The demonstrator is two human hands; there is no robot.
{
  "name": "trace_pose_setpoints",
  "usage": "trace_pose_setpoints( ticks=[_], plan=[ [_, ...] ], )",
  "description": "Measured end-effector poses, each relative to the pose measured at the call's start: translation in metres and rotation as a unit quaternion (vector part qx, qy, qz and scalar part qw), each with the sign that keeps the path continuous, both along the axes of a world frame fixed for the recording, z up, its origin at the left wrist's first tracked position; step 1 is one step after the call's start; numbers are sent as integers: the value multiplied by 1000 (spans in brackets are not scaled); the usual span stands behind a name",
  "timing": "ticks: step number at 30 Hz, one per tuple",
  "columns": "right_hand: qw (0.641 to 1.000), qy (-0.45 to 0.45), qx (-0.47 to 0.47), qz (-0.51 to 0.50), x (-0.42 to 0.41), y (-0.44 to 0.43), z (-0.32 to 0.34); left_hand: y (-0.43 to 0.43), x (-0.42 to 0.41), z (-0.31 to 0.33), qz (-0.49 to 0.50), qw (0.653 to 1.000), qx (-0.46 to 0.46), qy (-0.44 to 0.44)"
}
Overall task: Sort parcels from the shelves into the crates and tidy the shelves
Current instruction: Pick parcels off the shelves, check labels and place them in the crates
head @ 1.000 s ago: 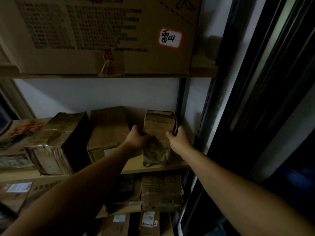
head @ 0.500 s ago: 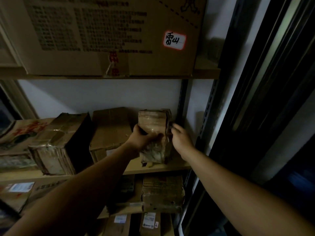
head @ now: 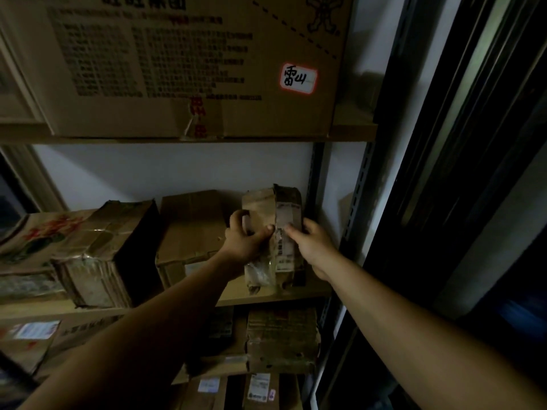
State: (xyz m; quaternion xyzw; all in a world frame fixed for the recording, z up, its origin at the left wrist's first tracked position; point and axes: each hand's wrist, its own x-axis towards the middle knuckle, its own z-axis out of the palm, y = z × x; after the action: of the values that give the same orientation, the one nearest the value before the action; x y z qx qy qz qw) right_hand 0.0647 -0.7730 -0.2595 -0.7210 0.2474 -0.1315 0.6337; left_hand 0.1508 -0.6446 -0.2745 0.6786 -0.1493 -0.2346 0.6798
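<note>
You have a small worn parcel (head: 262,208) in both hands at the right end of the middle shelf (head: 313,292), standing upright with its lower end at the board. Your left hand (head: 244,239) has a closed grip on it, fingers curled round its left edge and thumb pressed across the front. Your right hand (head: 313,247) grips the right side, thumb on the taped front face and fingers wrapped behind. Just left of the parcel sits a plain carton (head: 189,229), and farther left a taped box (head: 100,253). Above, a large printed carton (head: 177,63) with a red-edged white label (head: 298,78) fills the upper shelf. More parcels (head: 281,338) lie on the shelf below.
</note>
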Motion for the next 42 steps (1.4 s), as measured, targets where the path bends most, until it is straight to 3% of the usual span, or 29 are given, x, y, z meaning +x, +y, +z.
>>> trace_pose_setpoints(
  ticks=[6,12,15,18,23,30,36,42],
  plan=[
    [1000,-29,-7,10,-9,5,10,10,1,10,-81,996,5,38],
    [996,-78,38,8,-15,12,11,17,-6,13,-160,978,-120,62],
    [995,-96,27,18,-17,15,11,18,-9,15,-171,973,-136,70],
    [994,-98,18,39,-18,17,9,15,-15,21,-151,980,-113,56],
    [996,-62,38,59,-15,17,0,-5,-13,13,-31,997,-29,61],
    [1000,28,-13,-8,5,-1,-23,-30,2,-14,-106,984,112,85],
    [993,114,-19,-8,19,-17,-43,-41,5,-33,-89,982,164,18],
    [981,147,-120,50,26,-19,-39,-12,8,-17,-87,976,189,-60]
  ],
)
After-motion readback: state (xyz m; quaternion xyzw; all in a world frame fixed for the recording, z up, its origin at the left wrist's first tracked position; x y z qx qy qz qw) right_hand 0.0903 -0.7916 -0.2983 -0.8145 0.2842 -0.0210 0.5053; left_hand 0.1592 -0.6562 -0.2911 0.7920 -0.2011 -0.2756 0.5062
